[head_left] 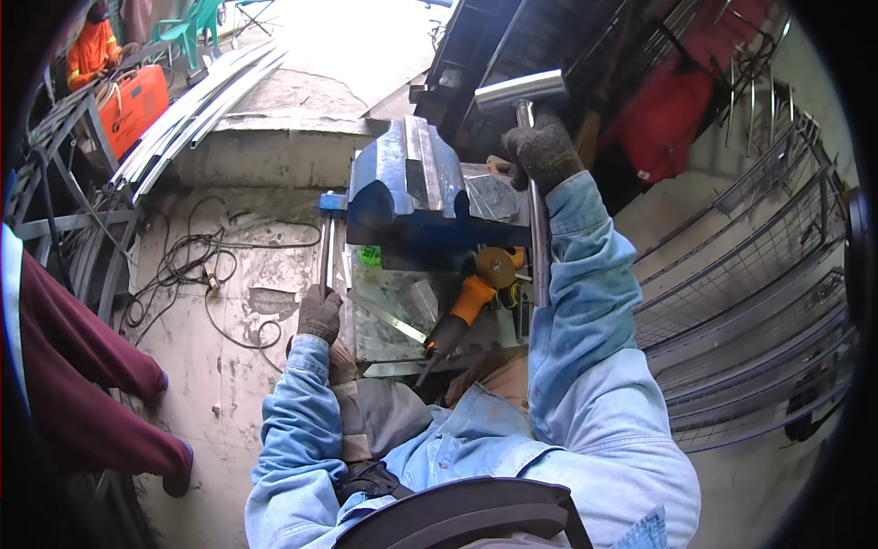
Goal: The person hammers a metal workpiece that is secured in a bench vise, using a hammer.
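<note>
My right hand [546, 151], in a dark glove, is wrapped round the metal shaft of a T-shaped hammer-like tool [521, 90], whose cylindrical head points up above the fist. My left hand [319, 314], also gloved, is closed at the lower end of a metal bar [326, 252] that runs up to the blue vise's left side. The blue vise [393, 174] stands between my hands, with a metal piece [422, 165] upright at its jaws. Below the vise, an angle grinder [468, 302] with an orange body and a tan disc lies on the work surface.
Black cables [197, 256] lie coiled on the floor at left. A person in maroon trousers [82, 357] stands at far left; another in orange [91, 50] is behind an orange machine [134, 110]. White strips [206, 105] lean nearby. Wire mesh frames [750, 265] line the right.
</note>
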A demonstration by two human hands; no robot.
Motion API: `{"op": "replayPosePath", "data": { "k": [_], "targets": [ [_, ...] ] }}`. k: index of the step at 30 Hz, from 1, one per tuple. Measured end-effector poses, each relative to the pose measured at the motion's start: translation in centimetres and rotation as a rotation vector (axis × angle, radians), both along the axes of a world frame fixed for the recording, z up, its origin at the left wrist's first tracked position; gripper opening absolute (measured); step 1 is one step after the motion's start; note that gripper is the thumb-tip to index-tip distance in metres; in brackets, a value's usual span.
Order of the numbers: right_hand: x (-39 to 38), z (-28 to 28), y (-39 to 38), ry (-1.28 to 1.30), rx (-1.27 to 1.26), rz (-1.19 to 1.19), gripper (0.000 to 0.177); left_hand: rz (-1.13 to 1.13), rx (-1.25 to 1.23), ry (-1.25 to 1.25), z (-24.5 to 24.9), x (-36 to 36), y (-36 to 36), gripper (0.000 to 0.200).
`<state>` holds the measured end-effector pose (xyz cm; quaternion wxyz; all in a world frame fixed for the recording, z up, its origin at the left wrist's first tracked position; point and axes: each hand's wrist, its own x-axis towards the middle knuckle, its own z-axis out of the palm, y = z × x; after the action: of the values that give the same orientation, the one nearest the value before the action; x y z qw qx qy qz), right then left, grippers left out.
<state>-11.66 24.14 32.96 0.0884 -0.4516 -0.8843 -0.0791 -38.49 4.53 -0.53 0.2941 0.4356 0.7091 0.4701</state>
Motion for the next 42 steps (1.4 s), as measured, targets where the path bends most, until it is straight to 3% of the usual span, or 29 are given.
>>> {"op": "replayPosePath", "data": {
  "k": [1,2,3,4,6,7,11,13,14,16,18,22,24,25,26,28,29,30,33,36,38,40,42],
  "targets": [
    [0.1,-0.3,-0.1,-0.434,0.329,0.063,0.040,0.002,-0.008,-0.006,-0.6,-0.1,0.2,0.026],
    [-2.2,-0.6,-2.3,-0.530,0.203,0.067,0.043,-0.005,-0.016,-0.010,-1.1,0.0,0.5,0.026],
    [-2.7,-6.1,0.3,-0.605,0.378,0.196,0.042,-0.005,-0.015,-0.006,-1.3,-0.1,0.6,0.026],
    [-3.7,-5.5,-0.6,-0.599,0.377,0.184,0.042,-0.016,-0.013,0.002,-1.1,0.0,0.6,0.026],
    [-5.2,-3.1,-3.3,0.448,-0.664,-0.387,0.039,0.022,-0.010,-0.026,-0.5,0.1,0.2,0.021],
    [-4.6,-3.0,-3.4,0.412,-0.338,-0.201,0.046,0.019,-0.013,-0.021,0.0,0.1,0.0,0.021],
    [-2.2,-0.9,0.0,0.158,-0.199,-0.099,0.055,0.000,0.032,-0.024,-1.2,-0.2,0.3,0.021],
    [-2.5,1.1,-2.2,0.755,-0.608,-0.318,0.062,-0.004,-0.003,-0.045,-0.3,-0.1,0.0,0.023],
    [-3.1,-1.8,-1.7,0.751,-0.605,-0.324,0.062,-0.018,-0.032,-0.063,0.0,0.1,0.0,0.025],
    [-4.2,-9.9,0.3,0.075,0.300,0.049,0.066,-0.008,0.056,0.001,-1.4,0.1,0.6,0.021],
    [-5.8,-2.6,-3.4,0.424,-0.520,-0.083,0.068,-0.003,-0.006,-0.045,-0.3,-0.1,0.1,0.022],
    [-5.7,2.4,-4.1,0.668,-0.449,-0.055,0.049,-0.010,0.065,-0.010,-0.9,-0.1,0.2,0.023],
    [-5.6,3.8,-5.0,0.651,-0.488,-0.089,0.049,0.005,0.033,-0.049,-0.5,-0.2,0.1,0.023],
    [-5.7,4.2,-5.3,0.634,-0.518,-0.127,0.048,-0.016,0.023,-0.038,-0.8,-0.4,0.2,0.024],
    [-6.0,1.1,-4.3,0.629,-0.514,-0.125,0.048,-0.041,0.013,-0.028,-1.0,-0.3,0.3,0.025],
    [-6.1,-7.5,-1.1,0.077,0.015,-0.017,0.053,-0.053,0.010,-0.037,-0.2,0.0,0.2,0.025],
    [-7.1,-2.8,-3.8,0.119,-0.258,-0.226,0.059,-0.053,-0.002,-0.059,0.1,-0.1,0.1,0.025],
    [-5.8,-3.6,-0.8,0.157,-0.215,-0.027,0.063,-0.043,-0.014,-0.089,0.3,-0.1,-0.1,0.024],
    [-6.2,0.4,-1.9,0.543,-0.362,-0.022,0.058,-0.041,-0.016,-0.077,-0.1,-0.1,-0.1,0.025],
    [-5.7,0.4,-2.2,0.400,-0.224,0.137,0.056,-0.048,-0.002,-0.044,-0.6,-0.1,0.2,0.027],
    [-7.8,-1.6,-4.7,-0.006,-0.268,-0.121,0.054,-0.035,-0.015,-0.082,-0.5,0.0,0.2,0.026],
    [-7.4,-0.3,-4.2,-0.045,-0.257,-0.070,0.054,-0.030,-0.002,-0.069,-0.3,-0.3,0.6,0.026],
    [-6.6,0.3,-2.2,0.155,-0.179,0.058,0.051,-0.026,-0.015,-0.072,-0.6,-0.2,0.0,0.026]
  ]
}}
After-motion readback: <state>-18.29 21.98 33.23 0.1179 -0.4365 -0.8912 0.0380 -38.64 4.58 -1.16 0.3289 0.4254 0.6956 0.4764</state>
